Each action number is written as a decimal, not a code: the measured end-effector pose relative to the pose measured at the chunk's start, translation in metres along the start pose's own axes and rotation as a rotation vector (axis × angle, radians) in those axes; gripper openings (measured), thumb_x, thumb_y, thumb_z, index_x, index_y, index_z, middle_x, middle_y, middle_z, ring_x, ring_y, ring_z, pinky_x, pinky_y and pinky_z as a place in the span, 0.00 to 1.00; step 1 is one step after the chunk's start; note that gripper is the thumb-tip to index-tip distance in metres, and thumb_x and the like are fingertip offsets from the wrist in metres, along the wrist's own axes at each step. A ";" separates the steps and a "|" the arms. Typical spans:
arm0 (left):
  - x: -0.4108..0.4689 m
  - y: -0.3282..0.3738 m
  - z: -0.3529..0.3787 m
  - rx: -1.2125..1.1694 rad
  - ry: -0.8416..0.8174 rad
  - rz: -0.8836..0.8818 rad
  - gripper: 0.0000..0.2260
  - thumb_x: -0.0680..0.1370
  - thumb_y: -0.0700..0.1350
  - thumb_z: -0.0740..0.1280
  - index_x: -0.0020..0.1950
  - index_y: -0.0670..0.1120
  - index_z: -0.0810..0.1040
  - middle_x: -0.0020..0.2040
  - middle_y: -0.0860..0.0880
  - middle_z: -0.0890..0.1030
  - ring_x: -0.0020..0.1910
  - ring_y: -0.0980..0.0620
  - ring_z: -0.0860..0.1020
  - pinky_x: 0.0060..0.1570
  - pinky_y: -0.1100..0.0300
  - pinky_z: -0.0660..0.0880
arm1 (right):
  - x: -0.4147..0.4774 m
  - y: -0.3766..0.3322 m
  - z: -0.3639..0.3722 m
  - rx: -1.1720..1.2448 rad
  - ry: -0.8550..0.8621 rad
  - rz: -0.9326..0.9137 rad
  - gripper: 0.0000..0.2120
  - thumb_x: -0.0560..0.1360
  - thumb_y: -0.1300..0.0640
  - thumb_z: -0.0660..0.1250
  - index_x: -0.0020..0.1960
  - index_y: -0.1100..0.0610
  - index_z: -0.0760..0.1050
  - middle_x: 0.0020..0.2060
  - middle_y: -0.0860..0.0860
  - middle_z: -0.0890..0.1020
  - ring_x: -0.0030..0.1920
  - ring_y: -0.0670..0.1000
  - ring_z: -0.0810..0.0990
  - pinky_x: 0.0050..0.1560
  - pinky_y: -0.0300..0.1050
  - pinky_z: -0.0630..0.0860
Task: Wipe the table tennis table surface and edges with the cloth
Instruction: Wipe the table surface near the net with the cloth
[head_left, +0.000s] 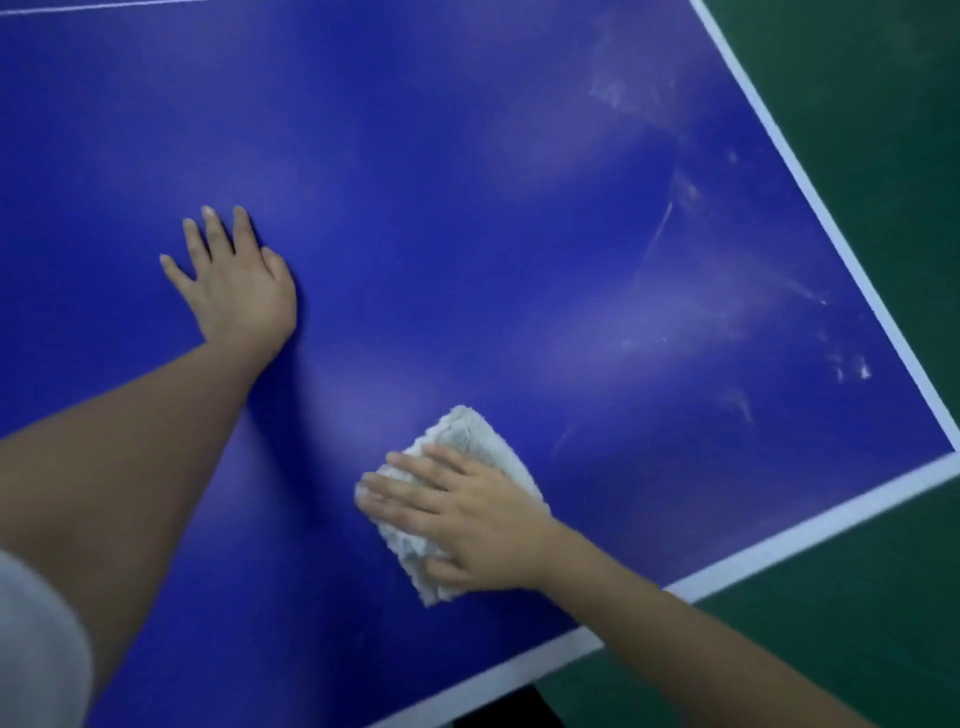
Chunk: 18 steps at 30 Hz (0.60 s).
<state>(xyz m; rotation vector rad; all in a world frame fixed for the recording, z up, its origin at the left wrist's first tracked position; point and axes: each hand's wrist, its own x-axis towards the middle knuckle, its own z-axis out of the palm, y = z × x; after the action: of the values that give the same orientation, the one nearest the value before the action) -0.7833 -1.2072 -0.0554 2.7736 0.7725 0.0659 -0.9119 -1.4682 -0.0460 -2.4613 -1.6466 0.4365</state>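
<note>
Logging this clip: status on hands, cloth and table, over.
Left hand flat on blue table, fingers spread. Right hand presses white cloth to surface. Whitish smears toward the corner, nothing in the way.

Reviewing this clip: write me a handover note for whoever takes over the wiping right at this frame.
Left hand: open, flat on the table.
Right hand: straight fingers press the cloth on the surface, close to the near edge.
Done: the blue area around both hands looks free of marks.
Left: white smears toward the right corner, and probably the white edge band.
</note>
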 end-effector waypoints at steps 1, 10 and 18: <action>-0.003 -0.001 -0.001 -0.009 -0.012 0.025 0.23 0.81 0.45 0.51 0.76 0.43 0.55 0.77 0.42 0.53 0.76 0.44 0.49 0.72 0.40 0.44 | -0.008 0.005 0.000 0.000 -0.004 -0.026 0.31 0.73 0.49 0.57 0.75 0.55 0.59 0.73 0.52 0.65 0.73 0.56 0.60 0.73 0.53 0.52; -0.110 -0.021 -0.007 -0.009 -0.141 0.392 0.23 0.81 0.45 0.53 0.76 0.42 0.57 0.77 0.44 0.56 0.76 0.48 0.51 0.72 0.44 0.45 | -0.025 -0.010 0.000 0.101 0.274 0.904 0.27 0.78 0.50 0.50 0.75 0.54 0.58 0.74 0.51 0.64 0.74 0.54 0.59 0.73 0.48 0.50; -0.129 -0.030 -0.004 0.037 -0.109 0.428 0.23 0.81 0.45 0.53 0.76 0.43 0.57 0.77 0.45 0.58 0.76 0.47 0.53 0.72 0.45 0.48 | 0.010 -0.135 0.036 -0.043 0.027 0.121 0.31 0.75 0.48 0.57 0.76 0.54 0.57 0.74 0.50 0.62 0.75 0.53 0.55 0.74 0.50 0.46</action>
<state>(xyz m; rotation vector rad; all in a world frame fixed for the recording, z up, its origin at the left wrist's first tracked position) -0.9101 -1.2476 -0.0557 2.8985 0.1458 -0.0193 -1.0383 -1.4086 -0.0433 -2.5963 -1.5174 0.3841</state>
